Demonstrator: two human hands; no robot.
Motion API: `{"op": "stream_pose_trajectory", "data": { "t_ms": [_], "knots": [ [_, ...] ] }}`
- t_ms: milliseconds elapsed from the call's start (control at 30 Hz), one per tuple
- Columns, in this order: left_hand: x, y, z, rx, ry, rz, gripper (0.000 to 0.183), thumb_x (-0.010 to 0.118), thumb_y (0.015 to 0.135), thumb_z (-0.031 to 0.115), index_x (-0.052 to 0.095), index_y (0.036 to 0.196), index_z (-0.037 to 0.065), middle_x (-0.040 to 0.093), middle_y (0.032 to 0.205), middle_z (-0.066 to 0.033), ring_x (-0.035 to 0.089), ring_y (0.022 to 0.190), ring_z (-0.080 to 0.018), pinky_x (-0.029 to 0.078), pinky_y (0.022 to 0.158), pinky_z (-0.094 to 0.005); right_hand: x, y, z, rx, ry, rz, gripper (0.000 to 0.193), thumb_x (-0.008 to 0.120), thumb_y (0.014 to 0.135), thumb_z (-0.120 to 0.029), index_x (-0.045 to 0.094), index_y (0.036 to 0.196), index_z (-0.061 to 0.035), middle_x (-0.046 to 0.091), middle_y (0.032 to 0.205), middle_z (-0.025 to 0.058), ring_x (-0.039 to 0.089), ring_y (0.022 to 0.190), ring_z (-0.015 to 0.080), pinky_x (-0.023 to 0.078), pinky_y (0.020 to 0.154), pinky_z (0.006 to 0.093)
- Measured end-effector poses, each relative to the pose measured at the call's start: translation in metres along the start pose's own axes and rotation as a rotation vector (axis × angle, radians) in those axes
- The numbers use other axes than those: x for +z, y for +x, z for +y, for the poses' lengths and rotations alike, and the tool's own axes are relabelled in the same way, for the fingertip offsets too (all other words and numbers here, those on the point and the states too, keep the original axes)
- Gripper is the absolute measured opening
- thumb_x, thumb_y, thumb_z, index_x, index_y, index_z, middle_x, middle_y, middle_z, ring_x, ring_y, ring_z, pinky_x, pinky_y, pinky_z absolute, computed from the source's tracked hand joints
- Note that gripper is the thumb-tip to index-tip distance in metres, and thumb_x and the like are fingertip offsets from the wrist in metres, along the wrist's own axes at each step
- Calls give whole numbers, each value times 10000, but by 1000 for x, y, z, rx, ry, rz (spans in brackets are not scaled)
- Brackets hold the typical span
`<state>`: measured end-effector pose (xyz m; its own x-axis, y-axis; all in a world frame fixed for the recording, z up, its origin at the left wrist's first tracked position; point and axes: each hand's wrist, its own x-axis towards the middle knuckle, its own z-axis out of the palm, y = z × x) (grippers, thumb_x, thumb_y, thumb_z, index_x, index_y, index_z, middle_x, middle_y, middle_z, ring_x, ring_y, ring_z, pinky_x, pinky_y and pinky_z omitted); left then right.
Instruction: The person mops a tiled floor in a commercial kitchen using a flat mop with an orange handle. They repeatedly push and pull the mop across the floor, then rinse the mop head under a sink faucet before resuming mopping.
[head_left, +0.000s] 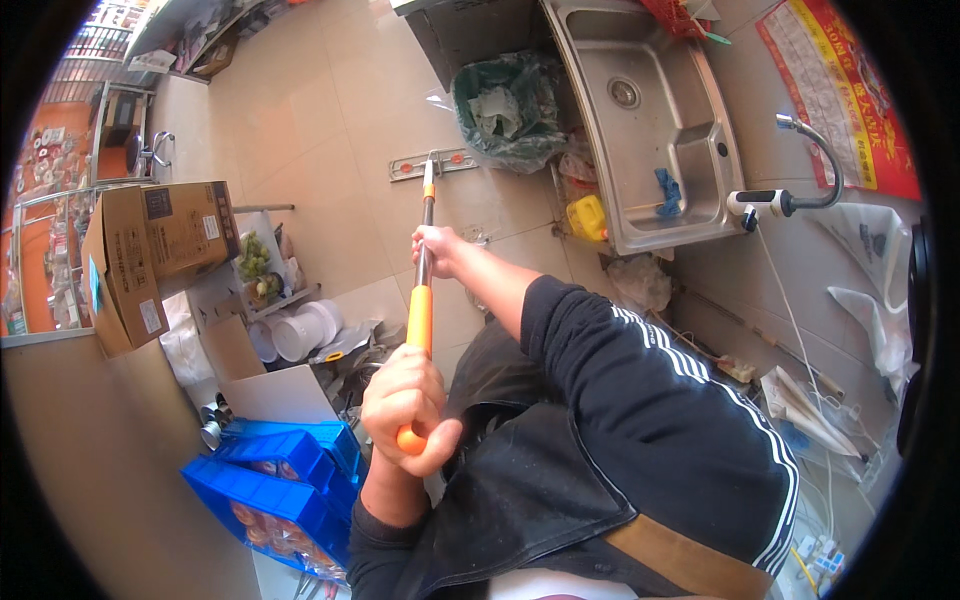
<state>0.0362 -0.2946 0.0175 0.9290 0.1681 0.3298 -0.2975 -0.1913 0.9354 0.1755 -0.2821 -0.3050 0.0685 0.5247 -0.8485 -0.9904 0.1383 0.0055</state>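
A flat mop [419,318] with an orange and dark pole slants away from my body. Its narrow grey head [405,169], with orange-red spots, lies on the tiled floor. My left hand [408,400] is closed around the orange grip at the near end of the pole. Farther along, my right hand [437,251] wraps around the dark section, with the right arm stretched forward. Just beyond the head, to the right, stands a waste bin [468,95] lined with a dark green bag.
On the right is a steel sink [588,110] with a blue cloth [668,190] inside and a curved tap [830,160]. A yellow jug [587,217] sits below it. Cardboard boxes [165,240], white buckets [300,333] and blue crates [285,490] crowd the left.
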Motion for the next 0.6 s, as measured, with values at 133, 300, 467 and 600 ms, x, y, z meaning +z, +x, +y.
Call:
{"op": "stream_pose_trajectory", "data": {
  "t_ms": [133,300,467,600],
  "knots": [
    [-17,1,19,-30,-80,-104,290,730,643,153,449,584,112,512,590,-30,528,516,-218,404,573,-351,-15,-10,27,16,-11,-84,81,515,962,-125,518,943,-46,538,751,63,567,655,197,529,616,351],
    [-37,0,40,-49,-144,-67,295,744,635,161,460,575,108,506,557,-27,513,480,-221,416,586,-354,-1,-36,44,47,60,-100,60,516,950,-99,499,908,-58,520,717,55,555,639,199,523,620,359],
    [-38,-3,49,6,-124,175,268,730,691,170,484,599,117,528,570,-3,499,488,-179,382,576,-339,30,-46,39,79,-35,-59,61,510,922,-78,470,880,-58,496,714,54,557,649,195,514,578,363],
    [-30,3,39,9,-83,118,274,721,672,164,463,593,116,509,568,-9,490,491,-187,383,590,-345,33,-28,25,53,70,-52,54,503,912,-73,478,867,-56,482,709,68,560,663,205,520,588,372]
  ]
}}
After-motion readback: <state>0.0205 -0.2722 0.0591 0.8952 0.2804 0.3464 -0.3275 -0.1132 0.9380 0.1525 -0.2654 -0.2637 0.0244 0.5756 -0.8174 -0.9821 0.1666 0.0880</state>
